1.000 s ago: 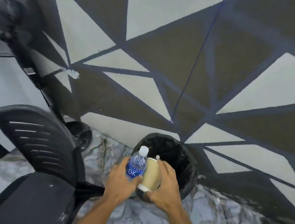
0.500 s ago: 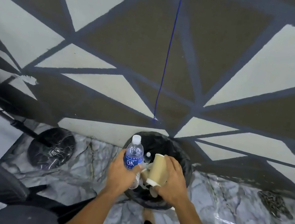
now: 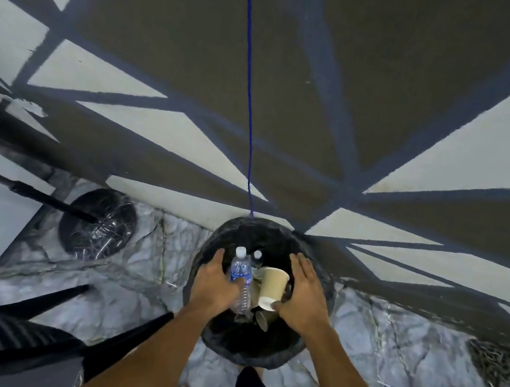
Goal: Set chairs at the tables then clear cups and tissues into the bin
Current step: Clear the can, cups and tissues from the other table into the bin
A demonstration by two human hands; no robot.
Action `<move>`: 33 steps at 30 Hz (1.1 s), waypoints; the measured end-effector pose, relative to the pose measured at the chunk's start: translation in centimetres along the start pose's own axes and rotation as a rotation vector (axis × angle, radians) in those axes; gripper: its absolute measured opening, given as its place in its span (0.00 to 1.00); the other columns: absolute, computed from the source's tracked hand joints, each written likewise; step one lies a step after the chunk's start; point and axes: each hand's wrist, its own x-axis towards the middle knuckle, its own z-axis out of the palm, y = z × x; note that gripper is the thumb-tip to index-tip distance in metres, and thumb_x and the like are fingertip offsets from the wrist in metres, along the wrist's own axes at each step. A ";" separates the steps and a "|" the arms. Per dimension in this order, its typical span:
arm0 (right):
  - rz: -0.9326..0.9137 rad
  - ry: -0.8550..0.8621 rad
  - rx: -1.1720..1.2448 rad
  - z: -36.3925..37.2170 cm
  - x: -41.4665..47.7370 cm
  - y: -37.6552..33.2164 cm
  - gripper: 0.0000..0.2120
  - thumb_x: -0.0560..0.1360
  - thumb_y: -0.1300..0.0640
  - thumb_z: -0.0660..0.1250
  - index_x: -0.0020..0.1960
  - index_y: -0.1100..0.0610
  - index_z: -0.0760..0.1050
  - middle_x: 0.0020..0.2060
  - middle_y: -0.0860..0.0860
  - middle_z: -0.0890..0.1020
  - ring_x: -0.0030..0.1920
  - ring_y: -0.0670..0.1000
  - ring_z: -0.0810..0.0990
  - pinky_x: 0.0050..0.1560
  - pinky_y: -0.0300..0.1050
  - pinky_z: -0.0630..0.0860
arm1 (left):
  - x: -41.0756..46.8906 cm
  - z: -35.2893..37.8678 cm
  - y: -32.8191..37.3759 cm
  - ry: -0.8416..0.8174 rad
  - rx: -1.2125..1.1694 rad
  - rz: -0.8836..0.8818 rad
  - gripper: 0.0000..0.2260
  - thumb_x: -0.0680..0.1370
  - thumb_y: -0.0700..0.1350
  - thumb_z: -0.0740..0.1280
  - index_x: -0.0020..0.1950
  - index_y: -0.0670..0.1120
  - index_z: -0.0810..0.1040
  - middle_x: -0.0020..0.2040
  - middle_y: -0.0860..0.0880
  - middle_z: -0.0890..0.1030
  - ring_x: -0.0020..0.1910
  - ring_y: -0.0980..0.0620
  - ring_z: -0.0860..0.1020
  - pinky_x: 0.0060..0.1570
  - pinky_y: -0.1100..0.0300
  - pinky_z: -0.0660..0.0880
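Observation:
A black-lined bin (image 3: pixel 305 347) stands on the marble floor against the painted wall. Both hands hover over its mouth. My left hand (image 3: pixel 214 288) has its fingers stretched out, and only the thumb touches a clear water bottle (image 3: pixel 241 272) with a blue label. My right hand (image 3: pixel 304 296) is spread flat, its thumb at the base of a tan paper cup (image 3: pixel 272 285) that tips over the opening. A second bottle cap (image 3: pixel 257 254) and more cups (image 3: pixel 261 317) show inside the bin.
A black chair (image 3: pixel 1 350) stands at the lower left, one leg reaching toward the bin. A fan's round base (image 3: pixel 97 222) and pole sit on the floor to the left. A blue cord (image 3: pixel 247 90) runs down the wall. A chain pile (image 3: pixel 498 366) lies at the right.
I have come closer and now look down into the bin. Both hands have loosened from a closed grip on the bottle and cup to spread fingers over the opening.

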 end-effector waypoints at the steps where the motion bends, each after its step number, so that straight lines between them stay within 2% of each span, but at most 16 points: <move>1: 0.003 -0.004 0.001 -0.1 0.3 0.1 0.48 0.69 0.52 0.76 0.80 0.54 0.52 0.80 0.51 0.53 0.79 0.51 0.51 0.78 0.48 0.54 | 0.2 0.2 0.0 -0.011 -0.011 -0.002 0.39 0.74 0.56 0.72 0.80 0.51 0.58 0.74 0.45 0.71 0.71 0.45 0.71 0.68 0.51 0.71; 4: -0.017 -0.040 0.038 -0.1 0.7 -0.5 0.38 0.71 0.58 0.72 0.77 0.55 0.61 0.77 0.52 0.60 0.77 0.52 0.58 0.74 0.44 0.58 | -0.3 0.1 -0.4 -0.051 -0.039 -0.033 0.35 0.75 0.58 0.71 0.78 0.53 0.62 0.71 0.48 0.73 0.68 0.46 0.73 0.65 0.55 0.73; 7: -0.063 -0.061 0.046 0.0 0.8 -2.2 0.30 0.71 0.60 0.71 0.72 0.56 0.70 0.73 0.52 0.68 0.72 0.53 0.66 0.71 0.43 0.63 | -1.4 -0.7 -1.1 -0.061 -0.153 -0.056 0.30 0.69 0.56 0.74 0.68 0.54 0.70 0.69 0.48 0.75 0.64 0.48 0.76 0.63 0.57 0.74; 9: -0.108 -0.086 0.031 0.2 0.8 -4.0 0.30 0.71 0.58 0.71 0.72 0.55 0.70 0.72 0.52 0.69 0.72 0.52 0.67 0.73 0.43 0.64 | -2.2 -1.7 -2.1 -0.033 -0.141 -0.060 0.28 0.72 0.52 0.74 0.70 0.53 0.70 0.66 0.52 0.75 0.62 0.52 0.75 0.60 0.62 0.73; 11: -0.182 -0.115 0.014 0.5 0.8 -6.3 0.30 0.71 0.59 0.71 0.72 0.55 0.71 0.70 0.51 0.71 0.71 0.52 0.68 0.73 0.43 0.64 | -3.2 -3.2 -3.1 0.041 -0.123 -0.055 0.28 0.75 0.47 0.73 0.73 0.49 0.70 0.66 0.51 0.76 0.63 0.52 0.76 0.58 0.65 0.71; 14: -0.286 -0.178 -0.008 1.2 0.3 -10.7 0.30 0.71 0.59 0.71 0.72 0.54 0.70 0.71 0.51 0.71 0.72 0.52 0.67 0.73 0.45 0.63 | -5.4 -6.2 -5.3 0.172 -0.146 -0.055 0.23 0.75 0.46 0.72 0.70 0.48 0.73 0.63 0.51 0.78 0.62 0.50 0.76 0.61 0.62 0.73; 16: -0.345 -0.212 -0.043 2.3 -0.4 -13.9 0.29 0.73 0.57 0.70 0.73 0.52 0.69 0.71 0.51 0.70 0.71 0.52 0.68 0.73 0.46 0.64 | -7.2 -8.6 -7.3 0.255 -0.164 -0.059 0.23 0.76 0.46 0.70 0.70 0.47 0.73 0.65 0.48 0.77 0.63 0.48 0.76 0.63 0.58 0.74; 20: -0.525 -0.276 -0.158 5.0 -3.7 -20.7 0.27 0.74 0.58 0.68 0.73 0.53 0.69 0.70 0.53 0.70 0.70 0.54 0.68 0.69 0.43 0.64 | -12.4 -12.6 -13.1 0.418 -0.200 -0.095 0.23 0.75 0.45 0.69 0.70 0.47 0.74 0.66 0.50 0.77 0.62 0.48 0.76 0.60 0.61 0.73; 23: -0.657 -0.321 -0.268 7.7 -7.7 -25.6 0.22 0.74 0.58 0.68 0.68 0.55 0.73 0.65 0.54 0.75 0.67 0.55 0.71 0.66 0.45 0.66 | -17.5 -14.5 -18.7 0.535 -0.216 -0.171 0.24 0.74 0.47 0.68 0.71 0.48 0.74 0.65 0.48 0.78 0.62 0.46 0.76 0.61 0.55 0.75; 26: -0.792 -0.330 -0.336 11.2 -12.4 -29.7 0.17 0.70 0.57 0.66 0.58 0.52 0.78 0.57 0.52 0.79 0.61 0.57 0.76 0.60 0.49 0.73 | -23.1 -15.5 -24.2 0.640 -0.211 -0.235 0.23 0.74 0.47 0.69 0.69 0.48 0.75 0.63 0.47 0.77 0.65 0.46 0.73 0.63 0.53 0.73; 30: -0.986 -0.370 -0.416 15.8 -19.2 -34.1 0.22 0.72 0.56 0.69 0.66 0.54 0.76 0.62 0.52 0.77 0.67 0.55 0.72 0.66 0.48 0.68 | -30.0 -15.9 -30.7 0.730 -0.212 -0.315 0.24 0.74 0.49 0.68 0.70 0.47 0.74 0.65 0.48 0.77 0.66 0.47 0.71 0.64 0.54 0.72; 33: -1.096 -0.416 -0.512 19.5 -24.2 -37.2 0.22 0.74 0.53 0.68 0.68 0.52 0.74 0.62 0.49 0.76 0.66 0.53 0.71 0.63 0.48 0.72 | -34.7 -16.2 -35.2 0.809 -0.238 -0.402 0.23 0.74 0.49 0.70 0.68 0.47 0.75 0.64 0.49 0.78 0.65 0.48 0.72 0.64 0.54 0.71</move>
